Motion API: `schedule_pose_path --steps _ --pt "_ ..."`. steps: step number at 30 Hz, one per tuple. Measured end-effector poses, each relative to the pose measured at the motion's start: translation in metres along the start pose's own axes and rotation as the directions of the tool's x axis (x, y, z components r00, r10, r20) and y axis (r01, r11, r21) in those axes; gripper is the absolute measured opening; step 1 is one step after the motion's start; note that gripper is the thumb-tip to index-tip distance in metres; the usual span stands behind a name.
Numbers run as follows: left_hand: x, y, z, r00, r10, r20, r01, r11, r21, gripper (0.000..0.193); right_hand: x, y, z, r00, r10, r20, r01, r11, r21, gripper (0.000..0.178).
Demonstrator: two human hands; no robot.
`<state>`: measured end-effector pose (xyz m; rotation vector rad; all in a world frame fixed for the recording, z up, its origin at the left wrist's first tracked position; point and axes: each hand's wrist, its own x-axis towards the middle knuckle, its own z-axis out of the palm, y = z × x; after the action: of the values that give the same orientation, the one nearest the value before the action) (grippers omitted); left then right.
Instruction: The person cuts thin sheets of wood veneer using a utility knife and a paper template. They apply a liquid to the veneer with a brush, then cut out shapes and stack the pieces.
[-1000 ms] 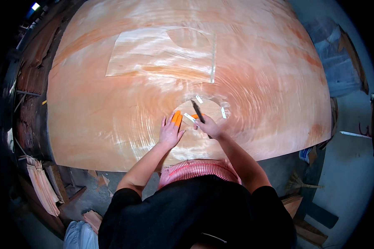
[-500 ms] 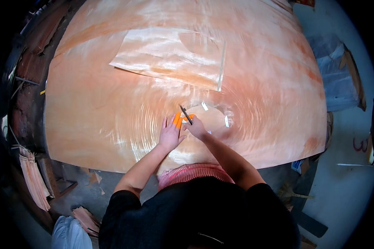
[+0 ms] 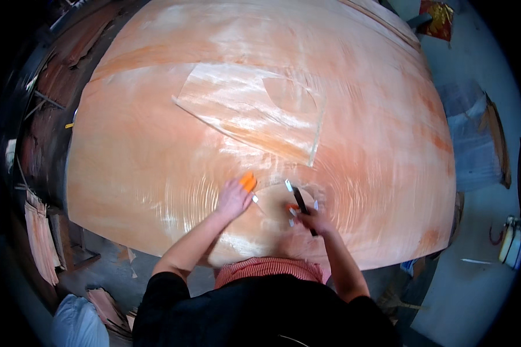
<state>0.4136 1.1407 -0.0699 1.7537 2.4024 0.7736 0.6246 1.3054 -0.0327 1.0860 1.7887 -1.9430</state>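
Observation:
A large sheet of pinkish-tan wood veneer spreads in front of me, rippled near its front edge. An oval patch lies there, with small white tape pieces around its rim. My left hand, orange covers on its fingers, rests on the veneer at the oval's left side, fingers outstretched, its thumb beside a white tape piece. Over the oval's right part, my right hand grips a slim black utility knife. The knife's far end points at the upper tape piece. Its fingertips are partly blurred.
A loose veneer piece with a curved cutout lies farther up on the sheet. Veneer scraps and a white sack are at the left. Plastic-wrapped material leans at the right, and a broom lies at lower right.
My right hand has moved right with the knife, away from my left hand. The left hand has drawn its fingers together at the oval's left edge. The whole view has shifted.

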Motion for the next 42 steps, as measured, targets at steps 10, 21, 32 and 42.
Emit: schedule_pose_path --steps 10,21,32,42 --pt "0.11 -0.108 -0.021 0.982 -0.044 -0.182 0.111 0.921 0.373 0.02 -0.044 0.095 0.002 0.988 0.021 0.15 -0.113 0.762 0.637 0.028" --pt "-0.091 -0.044 -0.073 0.935 -0.141 -0.326 0.194 0.971 0.137 0.022 -0.046 0.073 0.036 0.941 -0.106 0.321 -0.118 0.787 0.605 0.017" --pt "-0.187 0.004 -0.106 0.899 -0.262 -0.352 0.306 0.949 0.075 0.01 -0.091 0.098 0.094 0.926 -0.122 0.356 -0.136 0.774 0.619 0.022" --pt "-0.329 0.081 -0.166 0.763 -0.382 -0.522 0.515 0.847 0.132 0.013 -0.119 0.125 0.141 0.883 -0.128 0.451 -0.157 0.825 0.543 0.018"
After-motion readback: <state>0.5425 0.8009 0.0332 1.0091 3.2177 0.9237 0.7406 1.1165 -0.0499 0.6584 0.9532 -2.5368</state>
